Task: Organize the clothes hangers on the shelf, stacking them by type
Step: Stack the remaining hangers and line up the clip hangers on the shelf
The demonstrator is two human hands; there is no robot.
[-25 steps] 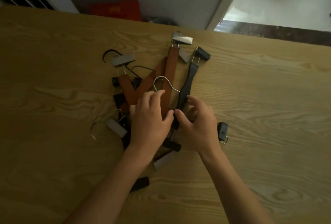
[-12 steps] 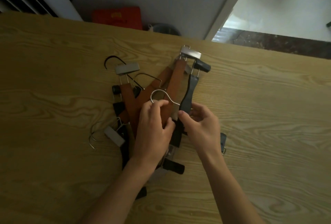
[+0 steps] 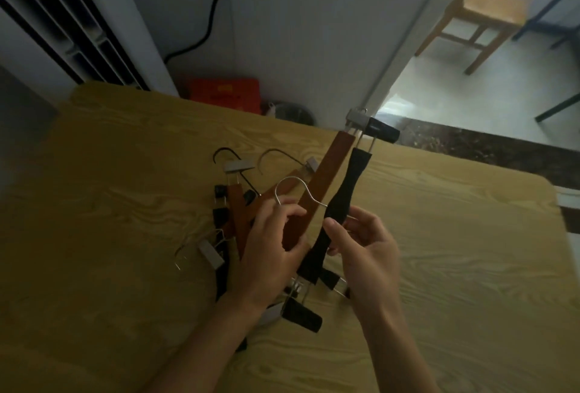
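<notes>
Near the centre of the frame the left hand (image 3: 270,254) curls its fingers round the middle of a brown wooden clip hanger (image 3: 317,194), its fingertips lying by the base of the silver wire hook (image 3: 293,188), while the right hand (image 3: 367,254) pinches the waist of a black clip hanger (image 3: 340,201) between thumb and fingers. Both bars rise side by side toward the upper right of the frame, their far clips, one silver and one black, lifted past the far edge of the wooden table (image 3: 439,235). Holding each bar at its middle likely keeps it balanced and lets the two be drawn apart, brown from black, which suits sorting by type. The rest of the hangers lie in a tangled pile (image 3: 232,213) just left of the hands, in the middle of the table: more brown bars, black ones, silver and black clips and loose hooks crossing each other. No sorted stacks are visible yet, so the task looks to be at its start. The hooks and clips could snag on one another as the pair is separated. At the upper centre of the frame a red box (image 3: 226,94) sits on the floor beyond the table, and a wooden chair (image 3: 483,12) stands at the upper right.
</notes>
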